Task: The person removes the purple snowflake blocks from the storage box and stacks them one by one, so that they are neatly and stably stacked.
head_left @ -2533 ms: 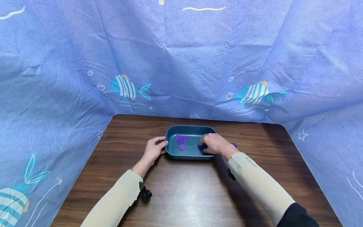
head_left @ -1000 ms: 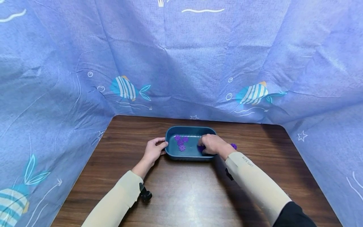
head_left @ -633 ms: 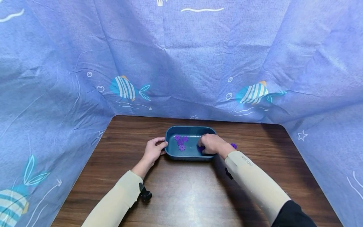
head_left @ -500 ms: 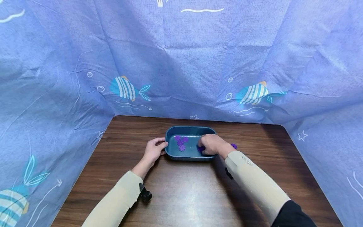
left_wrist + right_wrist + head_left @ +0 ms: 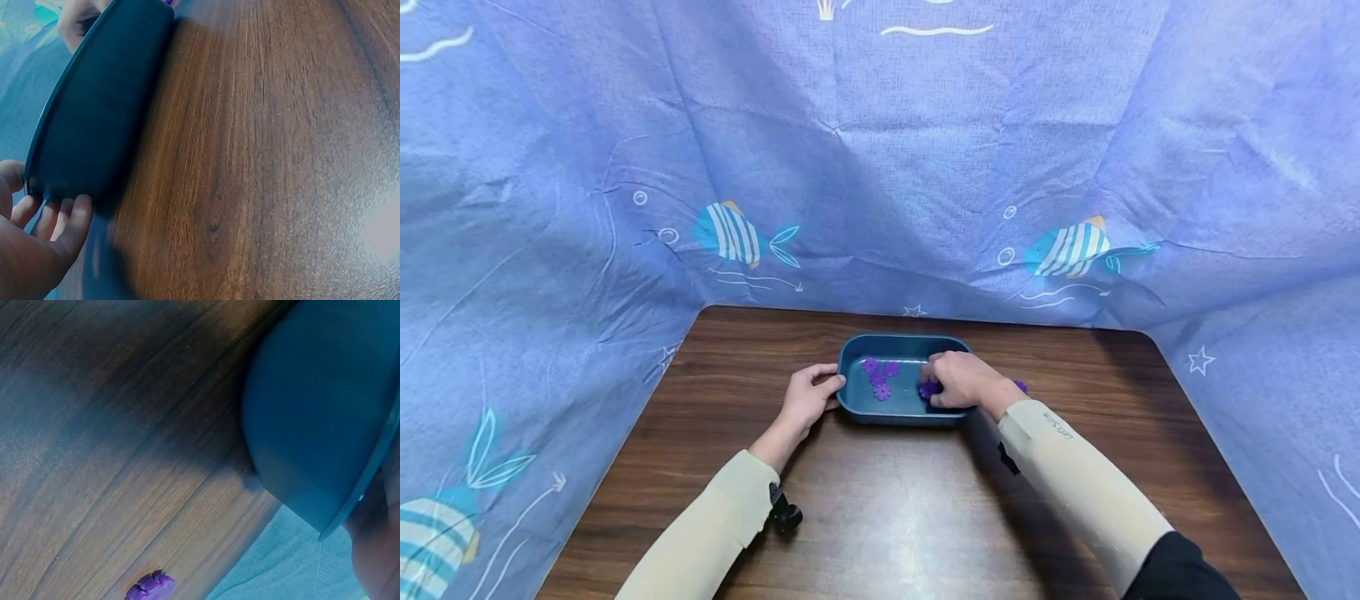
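Observation:
My left hand [image 5: 805, 398] holds the left end of a blue-green plastic bin [image 5: 904, 414], thumb at the rim. In the left wrist view, its fingertips touch the outside of the bin's end wall. My right hand [image 5: 961, 379] reaches over the bin's right end, fingers bent downward. Between its thumb and index finger is a purple notched disc [image 5: 928, 391], partly hidden by the hand. Several more purple notched discs [image 5: 882, 390] lie overlapping on the left of the bin's floor. The right fingertips are out of sight in the right wrist view.
Another purple notched piece [image 5: 150, 586] is on the wooden table [image 5: 880, 492], to the right of the bin and partly behind my right wrist in the head view. A blue cloth with fish prints [image 5: 910, 167] hangs behind the table and at both sides.
My right hand stays at the bin's right end; its fingers have shifted slightly upward, and more of the purple disc beneath them shows. My left hand and the bin keep their places.

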{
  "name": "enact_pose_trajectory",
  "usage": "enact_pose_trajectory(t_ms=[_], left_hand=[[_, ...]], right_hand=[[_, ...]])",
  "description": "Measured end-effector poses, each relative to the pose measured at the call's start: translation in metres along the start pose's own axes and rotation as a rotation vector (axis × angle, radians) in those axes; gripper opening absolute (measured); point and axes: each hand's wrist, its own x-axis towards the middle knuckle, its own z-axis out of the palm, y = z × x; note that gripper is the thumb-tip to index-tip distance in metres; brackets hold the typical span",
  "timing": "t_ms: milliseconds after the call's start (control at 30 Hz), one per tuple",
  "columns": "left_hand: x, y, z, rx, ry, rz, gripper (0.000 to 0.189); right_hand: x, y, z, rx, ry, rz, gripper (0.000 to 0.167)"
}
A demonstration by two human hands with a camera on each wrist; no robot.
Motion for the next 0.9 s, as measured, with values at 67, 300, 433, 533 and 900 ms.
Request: enact_pose_trajectory(t_ms=[67,300,433,533,900], left_hand=[[0.000,0.000,0.000,0.002,0.000,-0.003,0.034],[-0.002,0.000,-0.001,0.010,0.004,-0.010,0.035],[-0.002,0.001,0.000,0.014,0.003,-0.007,0.035],[-0.003,0.002,0.001,0.016,0.002,-0.011,0.035],[-0.004,0.004,0.003,0.018,0.008,-0.012,0.035]], right_hand=[[-0.002,0.000,-0.001,0.002,0.009,-0.008,0.029],[-0.010,0.003,-0.006,0.026,0.088,-0.004,0.027],[-0.015,0.007,-0.008,0.074,0.146,0.019,0.024],[-0.018,0.010,-0.009,0.116,0.188,0.023,0.023],[-0.032,0.021,-0.021,0.155,0.276,0.055,0.027]])
